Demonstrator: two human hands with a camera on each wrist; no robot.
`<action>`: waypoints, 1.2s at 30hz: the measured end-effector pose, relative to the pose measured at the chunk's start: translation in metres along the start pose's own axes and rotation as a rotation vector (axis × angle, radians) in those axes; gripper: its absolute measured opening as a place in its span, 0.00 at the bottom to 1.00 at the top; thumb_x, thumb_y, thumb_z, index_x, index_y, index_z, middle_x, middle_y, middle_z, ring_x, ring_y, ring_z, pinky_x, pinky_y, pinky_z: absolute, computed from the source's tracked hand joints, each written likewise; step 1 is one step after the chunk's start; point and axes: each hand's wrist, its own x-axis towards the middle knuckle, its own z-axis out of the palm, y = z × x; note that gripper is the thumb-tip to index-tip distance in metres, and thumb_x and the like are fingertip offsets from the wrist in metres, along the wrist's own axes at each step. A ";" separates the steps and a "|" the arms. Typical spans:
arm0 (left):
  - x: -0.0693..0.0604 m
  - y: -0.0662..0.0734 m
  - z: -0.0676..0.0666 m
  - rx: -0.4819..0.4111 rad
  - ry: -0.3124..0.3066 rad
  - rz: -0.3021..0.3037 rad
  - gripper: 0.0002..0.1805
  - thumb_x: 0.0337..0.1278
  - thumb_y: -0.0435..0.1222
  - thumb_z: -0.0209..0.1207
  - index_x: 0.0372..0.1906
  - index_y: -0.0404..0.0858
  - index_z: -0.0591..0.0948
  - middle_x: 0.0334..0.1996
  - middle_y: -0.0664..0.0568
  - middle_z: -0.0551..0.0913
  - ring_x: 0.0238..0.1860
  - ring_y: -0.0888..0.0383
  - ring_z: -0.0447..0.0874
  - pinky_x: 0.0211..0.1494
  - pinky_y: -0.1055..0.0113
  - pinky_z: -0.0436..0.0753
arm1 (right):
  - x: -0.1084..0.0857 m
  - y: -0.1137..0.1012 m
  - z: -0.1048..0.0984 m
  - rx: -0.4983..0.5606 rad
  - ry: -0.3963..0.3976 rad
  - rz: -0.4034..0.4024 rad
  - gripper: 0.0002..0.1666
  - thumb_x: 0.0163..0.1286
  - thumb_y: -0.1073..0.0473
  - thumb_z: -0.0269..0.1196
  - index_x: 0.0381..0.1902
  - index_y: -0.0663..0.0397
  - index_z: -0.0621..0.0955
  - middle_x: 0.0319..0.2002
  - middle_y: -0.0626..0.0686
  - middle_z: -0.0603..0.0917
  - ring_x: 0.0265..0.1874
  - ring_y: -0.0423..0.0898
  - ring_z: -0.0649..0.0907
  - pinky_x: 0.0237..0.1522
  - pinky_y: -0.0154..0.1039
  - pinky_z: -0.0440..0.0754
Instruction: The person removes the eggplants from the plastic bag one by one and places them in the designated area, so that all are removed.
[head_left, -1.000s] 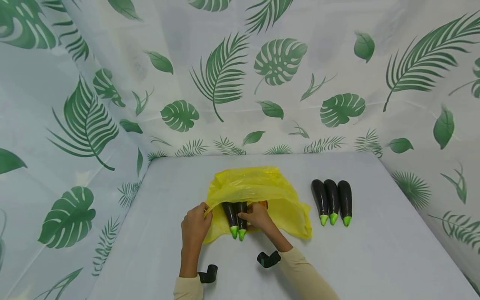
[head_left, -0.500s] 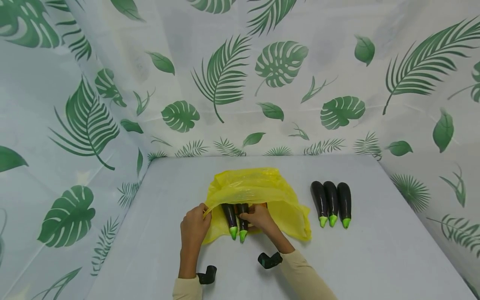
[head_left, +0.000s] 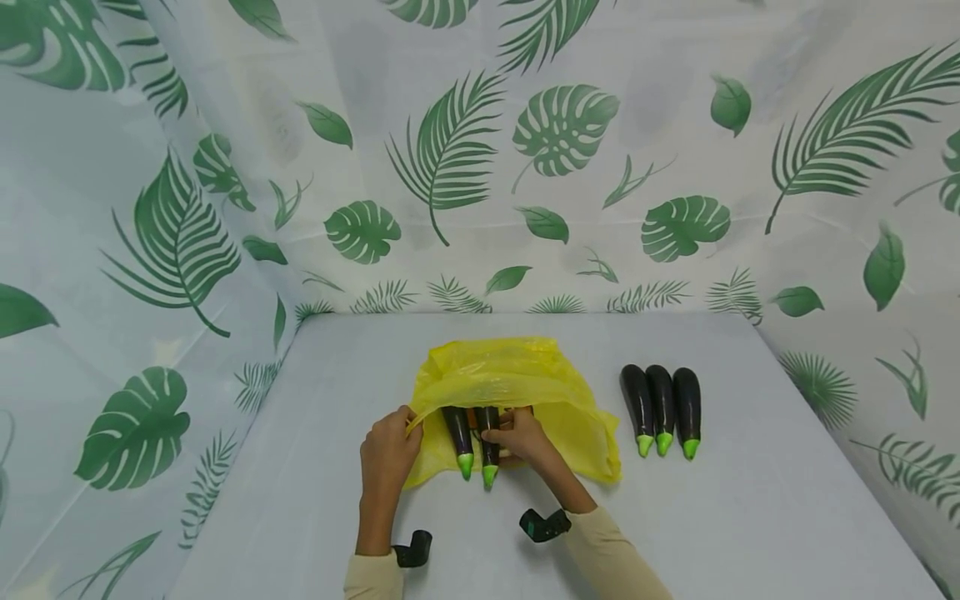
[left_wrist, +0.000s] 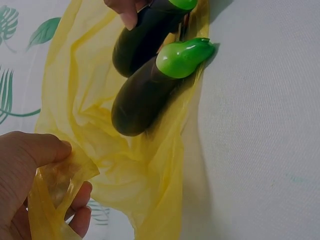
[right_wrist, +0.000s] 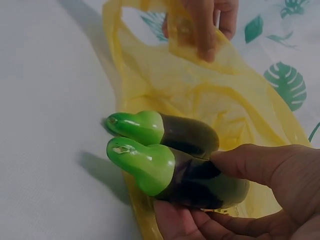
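Right hand (head_left: 517, 435) grips one glossy black eggplant (head_left: 489, 454), thumb on top, fingers tucked under, near its lime-green stem end. Looks like a side-on hold so the fruit can slide along its length through the bag opening without turning. Left hand (head_left: 390, 446) pinches the gathered handle edge of a yellow plastic bag (head_left: 495, 367), thumb against fingers, probably to keep the thin film lifted and stop the mouth sagging.

Black wrist cameras (head_left: 414, 549) sit at both cuffs, tan sleeves (head_left: 618, 554) behind them. Gripped eggplant lies in the bag mouth, stem end poking out toward the person, blunt end inside. Second eggplant (head_left: 459, 437) just beside it, same way round, nobody holding it; bag's lower layer runs under it. Something orange (head_left: 472, 417) shows between them, too hidden to name.

Off to the person's right, well apart from the bag: three more eggplants (head_left: 662, 408) in a row, stems toward the person, likely lined up that way for easy reach. All of it on a white-covered table (head_left: 750, 517). Farthest back from where I stand, a leaf-print sheet (head_left: 600, 292) hangs, presumably as a plain screen.
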 end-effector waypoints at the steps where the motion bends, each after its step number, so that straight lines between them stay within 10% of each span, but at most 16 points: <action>1: 0.000 0.000 0.000 0.000 0.000 0.000 0.03 0.56 0.34 0.63 0.35 0.39 0.83 0.24 0.51 0.83 0.18 0.61 0.69 0.20 0.67 0.69 | -0.001 0.000 0.000 -0.003 -0.003 -0.001 0.32 0.59 0.59 0.70 0.56 0.72 0.73 0.45 0.65 0.81 0.38 0.51 0.83 0.36 0.45 0.85; 36: 0.003 0.004 -0.005 0.007 -0.028 -0.015 0.04 0.57 0.35 0.63 0.35 0.39 0.83 0.24 0.52 0.84 0.18 0.61 0.70 0.20 0.67 0.68 | -0.032 -0.004 -0.018 0.092 -0.244 0.072 0.39 0.61 0.61 0.70 0.65 0.72 0.67 0.41 0.57 0.74 0.33 0.44 0.82 0.30 0.45 0.86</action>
